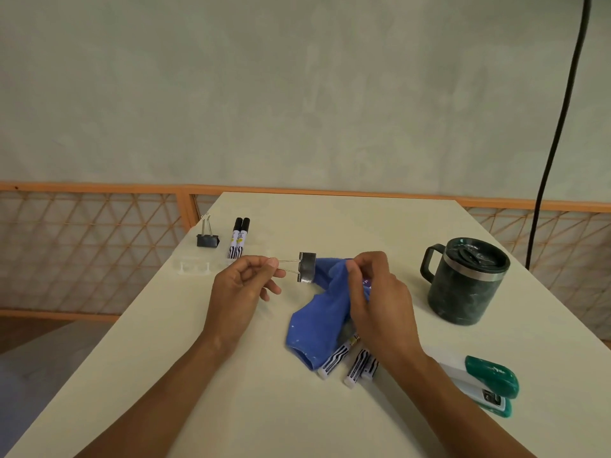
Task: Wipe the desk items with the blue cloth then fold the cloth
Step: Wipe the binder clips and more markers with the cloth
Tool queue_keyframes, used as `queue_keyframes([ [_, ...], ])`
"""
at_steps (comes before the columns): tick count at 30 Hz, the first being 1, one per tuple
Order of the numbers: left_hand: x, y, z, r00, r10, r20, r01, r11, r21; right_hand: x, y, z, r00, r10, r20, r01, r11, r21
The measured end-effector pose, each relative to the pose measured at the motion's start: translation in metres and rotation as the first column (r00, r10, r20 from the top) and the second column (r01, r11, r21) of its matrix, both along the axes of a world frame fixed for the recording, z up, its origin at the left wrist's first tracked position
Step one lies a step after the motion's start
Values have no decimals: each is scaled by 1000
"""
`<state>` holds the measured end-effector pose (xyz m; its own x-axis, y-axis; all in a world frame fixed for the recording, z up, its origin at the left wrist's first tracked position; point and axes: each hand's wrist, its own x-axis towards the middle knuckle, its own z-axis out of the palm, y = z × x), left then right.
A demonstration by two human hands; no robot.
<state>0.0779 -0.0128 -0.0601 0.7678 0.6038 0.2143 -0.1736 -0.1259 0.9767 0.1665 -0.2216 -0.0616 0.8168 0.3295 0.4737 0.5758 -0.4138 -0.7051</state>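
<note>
Head view: our left hand pinches the wire handles of a binder clip, fingers closed on them, with the clip raised above the worktop and its dark body pointing right. Our right hand has its fingers curled round the bunched top of the blue cloth, which sits right against the clip's body and hangs down onto the worktop. Three markers lie just beside the cloth's lower end, and a green stapler is near them to the right. We see a dark mug with a lid further right. At the far left stand a second binder clip, two black-capped markers and a clear tray
</note>
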Motion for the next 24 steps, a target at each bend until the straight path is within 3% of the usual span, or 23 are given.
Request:
queue_keyframes([
  [3, 1, -3, 1, 999, -32, -5, 31, 999, -33, -3, 5, -1, 989, 32, -144, -8, 987, 159],
  [5, 2, -6, 1, 998, -69, -7, 69, 997, -42, -5, 7, 0, 990, 62, -125, -36, 979, 200],
  [9, 0, -7, 3, 991, -137, -5, 137, 991, 13, -12, 7, 0, 987, 162, -25, -154, 970, 186],
  [14, -4, -4, 6, 978, -210, -2, 209, 972, 112, -5, 2, 0, 988, 153, -18, -148, 975, 166],
  [19, -7, -5, 8, 948, -317, -18, 313, 921, 231, 0, 2, 8, 969, 198, -145, -172, 969, 178],
  [24, -7, 0, 8, 923, -384, -36, 380, 890, 250, 3, 5, 3, 967, 201, -156, -183, 976, 122],
])
